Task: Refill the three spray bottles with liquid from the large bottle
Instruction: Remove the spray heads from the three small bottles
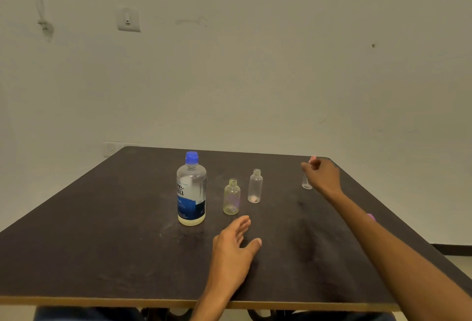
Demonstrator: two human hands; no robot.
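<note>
Nearest, the left hand (233, 246) hovered open over the dark brown counter (102, 244), gripping nothing. Just beyond stood a yellowish uncapped plastic spray bottle (231, 196) and a clear uncapped one (255, 186), with the large blue-capped clear bottle (191, 189) to their left. Near the far right corner, the right hand (322, 173) grasped a third small clear bottle (306, 183).
</note>
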